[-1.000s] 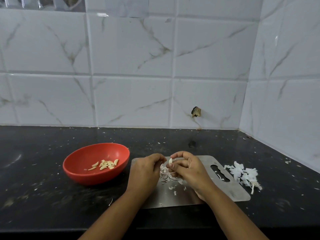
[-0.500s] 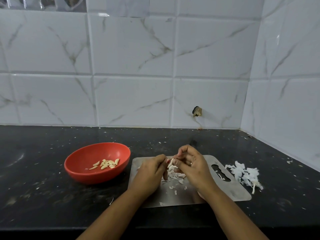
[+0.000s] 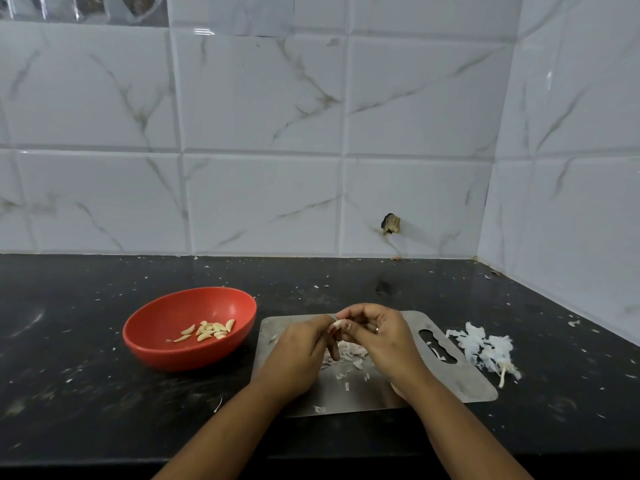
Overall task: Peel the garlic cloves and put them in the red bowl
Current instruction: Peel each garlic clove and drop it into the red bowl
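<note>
**Tiny garlic clove, two-handed pinch: handling notes**

Closest in, the left hand (image 3: 298,355) and right hand (image 3: 381,337) are brought together over a metal board (image 3: 460,386). A single garlic clove (image 3: 338,323) is pinched between them, raised a little off the board. It's gripped by the right thumb and forefinger, and the curled left fingertips are set against its other end. Neither hand is loose or empty.

The clove can be reckoned as very light, firm but bruisable, and probably slick once bared. The skin looks papery and is likely to tear rather than slide. It's best held by the ends, with the skin picked at from the tip, and not much squeeze is needed. If it's pinched too hard it might shoot out.

Directly under the hands, torn peel scraps (image 3: 349,351) are scattered on the board. How much skin is left on the held clove can't be made out.

Off to the left of the left hand, the red bowl (image 3: 166,351) is parked on the dark counter (image 3: 69,393), just beside the board, with a small cluster of peeled cloves (image 3: 209,330) inside. So only a short carry is called for. To the right of the right hand, past the board's handle slot, a heap of skins (image 3: 485,348) is piled up.

Beyond the hands, a tiled wall (image 3: 263,202) can be seen.
</note>
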Demonstrator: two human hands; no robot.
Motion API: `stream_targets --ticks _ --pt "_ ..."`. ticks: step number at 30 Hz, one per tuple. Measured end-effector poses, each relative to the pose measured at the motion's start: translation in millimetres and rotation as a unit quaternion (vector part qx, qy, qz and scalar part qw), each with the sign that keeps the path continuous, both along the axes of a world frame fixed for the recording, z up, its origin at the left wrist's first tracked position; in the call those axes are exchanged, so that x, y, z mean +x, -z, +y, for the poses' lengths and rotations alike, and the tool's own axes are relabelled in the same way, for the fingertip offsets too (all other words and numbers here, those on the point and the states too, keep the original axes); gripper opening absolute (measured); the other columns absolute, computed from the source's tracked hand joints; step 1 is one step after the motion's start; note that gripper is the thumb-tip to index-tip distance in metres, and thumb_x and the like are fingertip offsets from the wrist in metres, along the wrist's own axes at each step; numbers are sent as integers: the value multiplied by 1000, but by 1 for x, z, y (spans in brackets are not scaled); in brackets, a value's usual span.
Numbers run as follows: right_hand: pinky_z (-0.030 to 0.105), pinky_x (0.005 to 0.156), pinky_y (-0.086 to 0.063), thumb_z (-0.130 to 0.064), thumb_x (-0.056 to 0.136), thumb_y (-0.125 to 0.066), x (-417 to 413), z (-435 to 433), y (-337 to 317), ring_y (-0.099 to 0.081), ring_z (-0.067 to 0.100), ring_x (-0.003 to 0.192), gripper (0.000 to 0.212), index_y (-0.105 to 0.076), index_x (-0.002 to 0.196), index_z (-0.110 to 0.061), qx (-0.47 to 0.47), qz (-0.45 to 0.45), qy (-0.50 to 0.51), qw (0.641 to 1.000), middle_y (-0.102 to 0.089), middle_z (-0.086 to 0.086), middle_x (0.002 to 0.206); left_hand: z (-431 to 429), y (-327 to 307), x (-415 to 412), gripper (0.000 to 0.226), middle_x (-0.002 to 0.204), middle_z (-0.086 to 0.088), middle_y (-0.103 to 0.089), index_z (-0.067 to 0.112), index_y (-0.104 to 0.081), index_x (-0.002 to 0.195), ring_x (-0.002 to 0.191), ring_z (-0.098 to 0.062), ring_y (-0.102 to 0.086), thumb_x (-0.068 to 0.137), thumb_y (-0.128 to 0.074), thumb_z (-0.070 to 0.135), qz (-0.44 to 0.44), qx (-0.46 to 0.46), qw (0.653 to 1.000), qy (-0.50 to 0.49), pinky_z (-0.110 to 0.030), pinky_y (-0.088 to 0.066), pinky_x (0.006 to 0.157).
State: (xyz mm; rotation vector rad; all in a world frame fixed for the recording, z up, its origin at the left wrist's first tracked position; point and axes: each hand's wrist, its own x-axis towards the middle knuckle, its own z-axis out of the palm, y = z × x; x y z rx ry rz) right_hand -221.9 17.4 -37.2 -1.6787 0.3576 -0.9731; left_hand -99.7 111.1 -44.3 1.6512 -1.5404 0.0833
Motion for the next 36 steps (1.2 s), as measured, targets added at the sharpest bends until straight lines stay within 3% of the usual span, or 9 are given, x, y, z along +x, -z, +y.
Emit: stream_targets --ticks 12,14,18,20,22,25,30,33,36 --pt "20 68 -55 4 84 -67 -2 1 -4 -67 12 68 10 -72 88 -3 40 -28 -34 998 -73 7 78 0 -3 6 34 47 2 -37 8 -52 74 43 -7 -29 103 -36 16 370 56 911 174 -16 -27 43" --pt "19 66 -55 5 85 -64 -3 -1 -5 -66 11 66 10 -71 89 -2 90 -27 -56 994 -73 8 77 0 -1 5 34 49 5 -40 11 -52 74 44 -7 -32 102 -39 24 322 35 932 164 -16 -28 44" --pt "19 66 -55 7 87 -60 -6 -3 -8 -65 12 66 12 -70 88 1 185 -25 -104 977 -70 11 76 -4 8 10 31 57 13 -46 28 -45 70 56 -9 -48 95 -35 43 -63 -74 995 11 -20 -33 52" --pt "19 65 -56 8 87 -59 -7 -4 -10 -64 11 64 12 -70 87 1 205 -25 -113 972 -70 9 74 -4 7 8 30 56 14 -45 31 -44 70 55 -8 -47 96 -35 42 -64 -90 994 9 -19 -32 51" --pt "18 65 -56 7 87 -59 -7 -3 -11 -64 10 63 12 -69 86 1 201 -21 -115 973 -70 9 74 -4 5 2 34 53 11 -45 23 -50 68 49 -5 -41 100 -41 30 115 -67 989 67 -18 -30 50" --pt "19 66 -56 6 86 -61 -7 -1 -11 -64 10 62 10 -69 86 0 188 -23 -112 976 -69 10 73 0 -5 -4 36 46 1 -38 9 -54 69 43 -8 -31 101 -39 15 383 8 909 162 -19 -25 45" --pt "19 68 -55 -4 78 -65 -8 -1 -11 -64 11 65 12 -69 89 -1 185 -33 -131 973 -69 12 75 3 -10 -4 38 44 -4 -38 8 -57 68 43 -12 -31 99 -38 17 469 40 857 210 -21 -28 45" --pt "19 66 -55 -1 80 -64 -8 -1 -12 -63 10 63 9 -69 88 1 194 -24 -131 972 -70 10 74 1 -4 -3 34 48 5 -43 14 -54 69 45 -8 -37 99 -42 24 332 -9 932 148 -18 -30 46" --pt "17 64 -55 6 89 -57 -10 -1 -13 -63 9 63 14 -70 88 1 218 0 -144 965 -70 8 75 1 4 6 23 55 12 -44 29 -41 71 50 -8 -44 93 -40 35 -80 -94 992 2 -20 -32 49"
